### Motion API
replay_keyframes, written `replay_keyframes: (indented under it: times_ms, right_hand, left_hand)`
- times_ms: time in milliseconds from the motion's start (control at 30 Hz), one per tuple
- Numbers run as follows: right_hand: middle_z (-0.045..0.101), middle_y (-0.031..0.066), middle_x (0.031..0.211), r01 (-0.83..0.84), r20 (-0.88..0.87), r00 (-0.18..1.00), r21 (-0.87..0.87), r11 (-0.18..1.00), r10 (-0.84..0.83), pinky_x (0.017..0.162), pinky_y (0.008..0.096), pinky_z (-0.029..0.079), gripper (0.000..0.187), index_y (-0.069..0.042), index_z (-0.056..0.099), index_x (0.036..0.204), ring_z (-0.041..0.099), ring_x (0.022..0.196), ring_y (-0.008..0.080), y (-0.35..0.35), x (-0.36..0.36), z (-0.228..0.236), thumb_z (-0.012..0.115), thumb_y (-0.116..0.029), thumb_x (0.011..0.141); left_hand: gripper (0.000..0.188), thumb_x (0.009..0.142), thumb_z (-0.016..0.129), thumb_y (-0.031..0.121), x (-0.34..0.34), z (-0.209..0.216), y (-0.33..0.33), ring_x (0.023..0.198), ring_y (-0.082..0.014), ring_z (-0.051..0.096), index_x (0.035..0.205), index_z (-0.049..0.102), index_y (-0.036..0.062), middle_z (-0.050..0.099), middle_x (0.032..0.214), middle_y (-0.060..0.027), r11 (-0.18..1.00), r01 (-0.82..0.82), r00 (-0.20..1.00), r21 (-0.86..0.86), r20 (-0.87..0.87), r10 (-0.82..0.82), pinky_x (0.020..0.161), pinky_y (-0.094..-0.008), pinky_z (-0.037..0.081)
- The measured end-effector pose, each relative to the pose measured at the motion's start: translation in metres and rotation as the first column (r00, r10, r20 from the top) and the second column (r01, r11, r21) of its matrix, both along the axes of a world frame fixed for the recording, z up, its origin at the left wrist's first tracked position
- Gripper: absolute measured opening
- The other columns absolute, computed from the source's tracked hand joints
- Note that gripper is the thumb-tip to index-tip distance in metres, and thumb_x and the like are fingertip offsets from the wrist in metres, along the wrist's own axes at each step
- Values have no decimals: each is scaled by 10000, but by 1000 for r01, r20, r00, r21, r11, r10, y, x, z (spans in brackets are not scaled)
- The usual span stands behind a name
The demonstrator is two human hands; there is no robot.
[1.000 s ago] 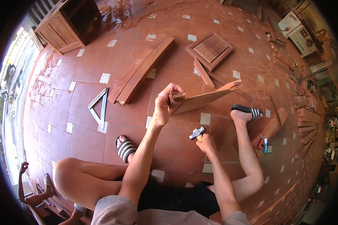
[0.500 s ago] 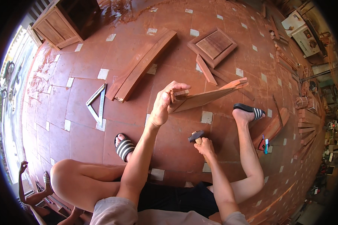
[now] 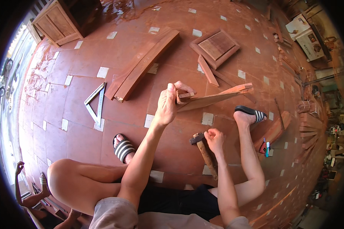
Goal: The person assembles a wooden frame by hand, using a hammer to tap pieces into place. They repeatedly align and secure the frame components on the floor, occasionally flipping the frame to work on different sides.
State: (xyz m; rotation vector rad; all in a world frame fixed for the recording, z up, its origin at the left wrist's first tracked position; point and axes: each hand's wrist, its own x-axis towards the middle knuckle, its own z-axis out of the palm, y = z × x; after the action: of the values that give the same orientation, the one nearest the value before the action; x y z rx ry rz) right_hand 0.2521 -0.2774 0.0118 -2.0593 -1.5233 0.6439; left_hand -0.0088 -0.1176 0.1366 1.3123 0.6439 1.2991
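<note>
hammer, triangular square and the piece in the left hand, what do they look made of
Hammer: dark, dull grey head, probably steel; mottled tan handle, likely wood.
Triangular square: likely metal, from its silver-grey, smooth-looking faces.
Piece in the left hand: reddish-brown and matt, seemingly bare wood, though a thin finish can't be ruled out.

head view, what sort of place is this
Probably a woodworking workshop: a framed wooden panel and a triangular metal square lie on the tiled floor, and a hammer is beside the person's right hand.
</note>
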Motion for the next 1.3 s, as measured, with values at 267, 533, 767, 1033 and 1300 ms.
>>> replay_keyframes:
  times_ms: [267,533,767,1033,1300]
  right_hand:
    - [744,133,935,90,-238,970,169,981,-48,733,299,591,298,42,714,1101,741,840,177,41,17,61,800,-183,926]
    - [775,171,921,85,-133,989,103,991,-71,725,352,597,327,36,735,1083,756,817,230,21,18,63,774,-257,944]
    - [769,162,885,91,-133,988,80,993,-80,713,359,590,300,36,744,1017,745,803,234,15,32,38,775,-249,931]
    - [773,150,854,177,154,973,-23,984,-171,734,413,593,183,-45,771,963,753,779,293,92,85,-35,771,-192,854]
    - [681,208,1183,50,271,959,120,991,-81,972,484,539,428,-10,645,1227,647,1144,402,243,85,-77,783,-213,877]
  left_hand:
    - [674,1165,274,459,66,42,-17,899,-200,638,947,671,-41,678,986,-118,999,38,988,-16,-150,-40,847,-344,508]
    - [602,1166,325,434,101,60,-12,825,-161,551,1099,722,-13,628,897,-92,1000,5,974,22,-227,0,774,-334,483]
    - [519,1151,354,390,91,51,-11,807,-227,620,1045,698,17,657,854,-115,989,-92,966,-117,-251,60,770,-376,507]
    - [593,1050,492,549,-10,-7,27,881,-232,637,1024,675,-14,603,870,-88,729,-230,914,-645,114,390,838,-352,521]
    - [721,1070,216,470,-45,-1,43,691,-315,526,637,530,-14,536,689,-180,976,-11,999,-216,50,23,732,-410,443]
